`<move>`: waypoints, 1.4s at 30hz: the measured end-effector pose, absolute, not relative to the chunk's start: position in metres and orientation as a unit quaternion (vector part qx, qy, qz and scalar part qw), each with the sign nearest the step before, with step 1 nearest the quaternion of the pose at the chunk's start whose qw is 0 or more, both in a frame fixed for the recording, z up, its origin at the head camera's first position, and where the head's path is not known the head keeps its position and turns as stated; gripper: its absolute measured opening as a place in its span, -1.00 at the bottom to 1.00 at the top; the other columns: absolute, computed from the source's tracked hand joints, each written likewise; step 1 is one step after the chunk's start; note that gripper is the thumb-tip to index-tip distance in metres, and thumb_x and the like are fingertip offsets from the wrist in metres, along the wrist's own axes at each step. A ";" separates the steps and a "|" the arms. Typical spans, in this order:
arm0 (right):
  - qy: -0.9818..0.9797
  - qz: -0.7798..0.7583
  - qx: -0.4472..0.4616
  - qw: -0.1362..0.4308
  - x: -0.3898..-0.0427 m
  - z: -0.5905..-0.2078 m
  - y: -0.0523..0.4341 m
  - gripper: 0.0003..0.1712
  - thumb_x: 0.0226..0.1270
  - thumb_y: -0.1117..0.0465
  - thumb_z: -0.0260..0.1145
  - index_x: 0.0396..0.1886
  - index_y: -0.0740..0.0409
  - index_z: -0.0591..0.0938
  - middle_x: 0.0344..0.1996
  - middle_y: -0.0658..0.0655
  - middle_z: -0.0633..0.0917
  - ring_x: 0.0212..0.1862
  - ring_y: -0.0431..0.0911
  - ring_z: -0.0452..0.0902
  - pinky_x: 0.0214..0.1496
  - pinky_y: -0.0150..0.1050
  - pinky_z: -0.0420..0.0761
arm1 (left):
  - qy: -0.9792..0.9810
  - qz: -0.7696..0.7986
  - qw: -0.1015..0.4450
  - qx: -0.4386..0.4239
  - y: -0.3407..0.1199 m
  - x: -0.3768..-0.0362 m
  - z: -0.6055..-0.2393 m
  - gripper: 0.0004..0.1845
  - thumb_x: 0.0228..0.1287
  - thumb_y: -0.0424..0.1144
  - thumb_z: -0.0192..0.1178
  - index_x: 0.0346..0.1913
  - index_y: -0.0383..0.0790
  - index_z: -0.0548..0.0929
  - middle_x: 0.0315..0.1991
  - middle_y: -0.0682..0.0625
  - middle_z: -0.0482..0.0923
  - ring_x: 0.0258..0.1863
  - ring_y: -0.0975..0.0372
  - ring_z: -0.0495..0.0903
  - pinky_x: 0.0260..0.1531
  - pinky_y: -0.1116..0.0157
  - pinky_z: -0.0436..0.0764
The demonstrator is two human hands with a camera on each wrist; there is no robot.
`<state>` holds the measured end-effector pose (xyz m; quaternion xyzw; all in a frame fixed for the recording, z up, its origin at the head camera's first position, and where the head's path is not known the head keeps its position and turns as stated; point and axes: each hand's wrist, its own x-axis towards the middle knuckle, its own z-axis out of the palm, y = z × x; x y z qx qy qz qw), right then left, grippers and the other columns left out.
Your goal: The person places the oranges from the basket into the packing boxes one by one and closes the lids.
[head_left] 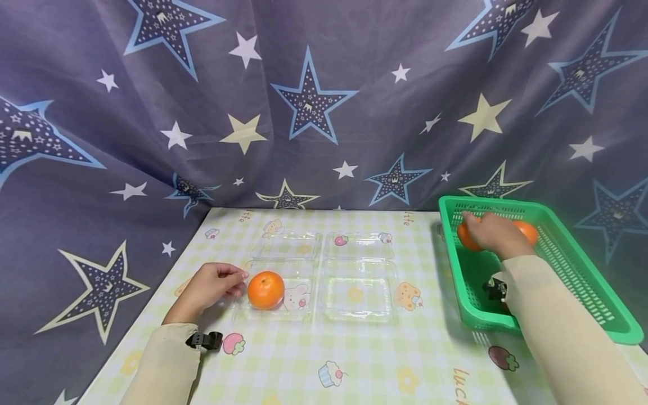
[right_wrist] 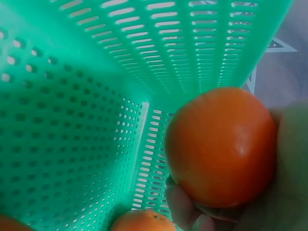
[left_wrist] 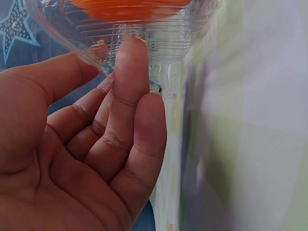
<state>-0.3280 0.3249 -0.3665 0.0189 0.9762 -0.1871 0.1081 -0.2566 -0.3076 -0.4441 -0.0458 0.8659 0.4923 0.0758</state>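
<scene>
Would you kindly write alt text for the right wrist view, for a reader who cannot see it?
A right hand grips an orange inside a green perforated plastic basket. Another orange lies on the basket floor below, and the edge of a further orange fruit shows at the bottom left corner.

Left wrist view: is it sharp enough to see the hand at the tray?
Left wrist view: left hand sharp, fingertips on the clear tray; tablecloth at right is smeared. Head view: even light, edges bowed. Right wrist view: orange close, slightly soft.
</scene>
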 end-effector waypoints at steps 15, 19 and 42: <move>0.975 -0.206 0.059 -0.056 -0.324 -0.363 0.320 -0.07 0.15 -0.74 0.04 -0.68 0.06 0.38 -0.73 0.02 0.33 -0.63 0.01 0.29 -0.63 -0.12 0.29 | 0.867 0.492 0.069 -0.039 -0.308 -0.256 -0.446 -0.59 0.43 -0.05 0.34 0.00 -0.39 0.72 -0.33 -0.10 0.77 -0.38 0.15 0.74 -0.26 0.26 0.76; 0.968 -0.220 0.060 -0.107 -0.325 -0.364 0.316 -0.02 0.14 -0.68 0.16 -0.42 0.25 0.53 -0.48 0.22 0.50 -0.46 0.12 0.40 -0.58 -0.10 0.34 | 0.868 0.491 0.069 -0.041 -0.307 -0.256 -0.446 -0.58 0.42 -0.04 0.34 0.01 -0.39 0.72 -0.33 -0.09 0.78 -0.38 0.15 0.74 -0.26 0.27 0.76; 0.944 -0.257 0.064 -0.196 -0.322 -0.346 0.302 -0.05 0.09 -0.50 0.41 -0.05 0.33 0.60 -0.21 0.36 0.63 -0.15 0.26 0.43 -0.30 0.03 0.42 | 0.871 0.484 0.068 -0.040 -0.308 -0.256 -0.446 -0.61 0.44 -0.05 0.32 0.01 -0.37 0.73 -0.31 -0.12 0.77 -0.37 0.13 0.74 -0.27 0.26 0.76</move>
